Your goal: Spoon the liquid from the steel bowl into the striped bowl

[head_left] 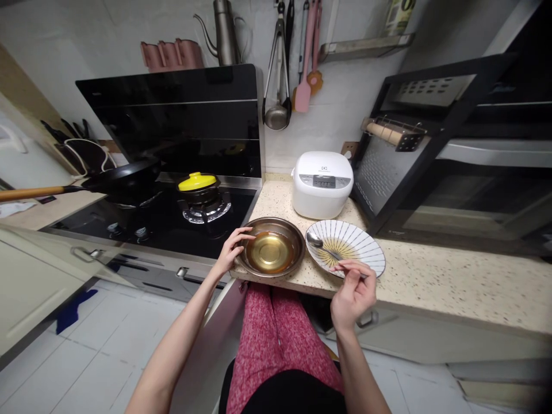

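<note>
Speckled, cream-coloured table is set beneath a pale wall, with a glossy black stove fitted toward ten o'clock, where a dark pot is topped by a bright yellow lid. On the table's near part, a metal spoon is held over a plate. Its oval end is pointed toward ten o'clock and its long axis is slanted down to four o'clock; whether the plate is touched by it cannot be told. White glaze is crossed by dark radiating lines on the round plate, and its centre is tinged yellow. Toward nine o'clock from the plate, a shallow, round metal bowl is seen, its shiny inside toned amber. By the right hand, at the plate's five o'clock, the spoon's handle is pinched between closed fingers. By the left hand, half open with fingers and thumb parted, the bowl's rim is touched at nine o'clock.
</note>
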A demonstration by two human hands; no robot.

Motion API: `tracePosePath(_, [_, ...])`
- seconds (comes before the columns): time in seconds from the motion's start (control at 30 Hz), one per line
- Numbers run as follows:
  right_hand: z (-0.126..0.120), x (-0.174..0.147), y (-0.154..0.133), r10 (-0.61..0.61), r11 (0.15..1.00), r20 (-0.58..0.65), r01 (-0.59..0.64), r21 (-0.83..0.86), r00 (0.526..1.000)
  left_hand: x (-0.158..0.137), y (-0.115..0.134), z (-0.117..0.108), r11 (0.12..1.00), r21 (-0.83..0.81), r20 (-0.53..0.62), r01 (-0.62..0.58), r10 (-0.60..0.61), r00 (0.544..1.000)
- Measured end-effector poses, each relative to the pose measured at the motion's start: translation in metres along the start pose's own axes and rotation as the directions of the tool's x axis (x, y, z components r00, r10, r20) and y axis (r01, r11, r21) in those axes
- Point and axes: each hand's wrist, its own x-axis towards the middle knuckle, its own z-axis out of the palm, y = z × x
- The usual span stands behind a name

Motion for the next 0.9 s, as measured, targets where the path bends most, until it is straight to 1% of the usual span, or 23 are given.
tracePosePath(0.13, [-0.003,0.003,0.004,-0.050,0.997,0.010,0.051,-0.057,0.999,0.000,0.000,0.000,1.000,0.002,-0.002,-0.001,0.001,1.000])
tracePosePath(0.4, [-0.004,0.002,0.013,-0.168,0.973,0.108,0.182,-0.140,0.980,0.000,0.001,-0.001,1.000,-0.006,0.003,0.003,-0.002,1.000])
tracePosePath(0.63, [-0.006,0.000,0.021,-0.320,0.909,0.211,0.362,-0.208,0.924,0.000,0.001,-0.001,1.000,-0.006,0.008,-0.012,0.012,1.000])
tracePosePath(0.77, [-0.007,-0.001,0.023,-0.340,0.894,0.238,0.391,-0.216,0.910,0.000,0.000,-0.002,1.000,0.004,0.012,-0.016,0.016,1.000])
tracePosePath(0.9, [-0.007,-0.001,0.022,-0.329,0.896,0.237,0.381,-0.229,0.914,0.000,0.000,-0.002,1.000,-0.002,0.010,-0.015,0.016,1.000])
